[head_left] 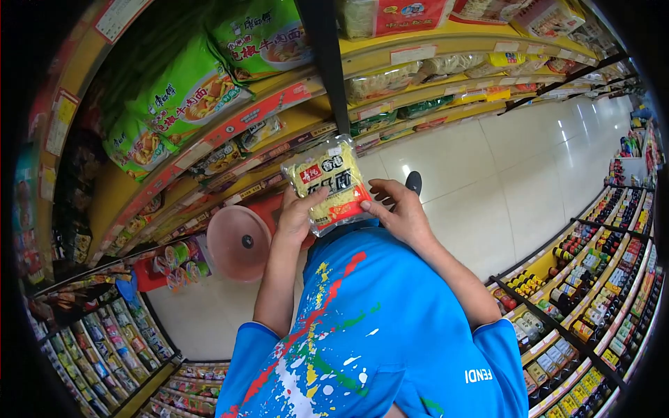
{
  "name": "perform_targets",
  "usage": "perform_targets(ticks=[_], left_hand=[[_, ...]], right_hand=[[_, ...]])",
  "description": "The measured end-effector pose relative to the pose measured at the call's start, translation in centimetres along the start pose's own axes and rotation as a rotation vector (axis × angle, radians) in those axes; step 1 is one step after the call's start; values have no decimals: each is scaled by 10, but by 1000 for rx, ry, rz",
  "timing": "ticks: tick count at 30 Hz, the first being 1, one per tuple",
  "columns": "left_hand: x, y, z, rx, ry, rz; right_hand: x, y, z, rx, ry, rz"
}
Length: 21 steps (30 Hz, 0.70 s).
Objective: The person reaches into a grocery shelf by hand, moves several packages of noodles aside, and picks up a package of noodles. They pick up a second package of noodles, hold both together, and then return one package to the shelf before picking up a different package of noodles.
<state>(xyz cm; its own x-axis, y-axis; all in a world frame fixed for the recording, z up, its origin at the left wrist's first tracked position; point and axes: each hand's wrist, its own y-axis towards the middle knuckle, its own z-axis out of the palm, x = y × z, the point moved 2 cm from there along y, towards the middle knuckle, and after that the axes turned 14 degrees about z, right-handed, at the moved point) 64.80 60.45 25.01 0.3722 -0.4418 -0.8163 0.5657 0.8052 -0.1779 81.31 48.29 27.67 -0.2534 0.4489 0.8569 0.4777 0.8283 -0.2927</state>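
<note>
Blue shirt fabric (404, 306) covers my front, its paint-splash print running down one side. Stocked shelving (209, 143) curves past my left and ahead, over a pale tiled floor (481, 174). Beyond my left forearm a pink basin (221, 251) sits low down, and green beef noodle packets (188, 97) lie along the upper shelf.

Between my hands, just ahead of my waist, is a clear-wrapped pack of dried noodles (319, 174), front face up and slightly tilted. My left hand (294, 217) is closed on its left side, thumb laid across the front. My right hand (405, 212) is partly open, thumb touching the right edge, fingers loosely curled beside it.

I'd expect it light, the film slippery and crinkly, the noodles stiff but brittle. Holding both side edges low down, with flat, gentle pressure, should spare them; squeezing the middle could crack them.
</note>
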Motion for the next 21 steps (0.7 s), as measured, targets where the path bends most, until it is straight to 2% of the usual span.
perform_targets(ticks=[3,4,5,9,11,15,17,21], left_hand=[[-2,-3,13,42,20,-2],[-2,-5,17,73,45,10],[-3,-7,24,15,46,7],[-3,-8,27,43,80,23],[-3,-9,27,47,72,19],[-7,-10,30,43,71,65],[-7,-11,29,45,56,79],[-3,-13,23,31,10,101]], right_hand=[[1,-1,-1,79,60,47],[1,-1,-2,138,117,134],[1,-1,-1,198,173,219],[-5,-1,1,269,305,276],[-5,-2,4,334,479,325],[-1,-2,4,426,513,326],[1,-2,3,466,558,263],[1,-2,3,466,548,275]])
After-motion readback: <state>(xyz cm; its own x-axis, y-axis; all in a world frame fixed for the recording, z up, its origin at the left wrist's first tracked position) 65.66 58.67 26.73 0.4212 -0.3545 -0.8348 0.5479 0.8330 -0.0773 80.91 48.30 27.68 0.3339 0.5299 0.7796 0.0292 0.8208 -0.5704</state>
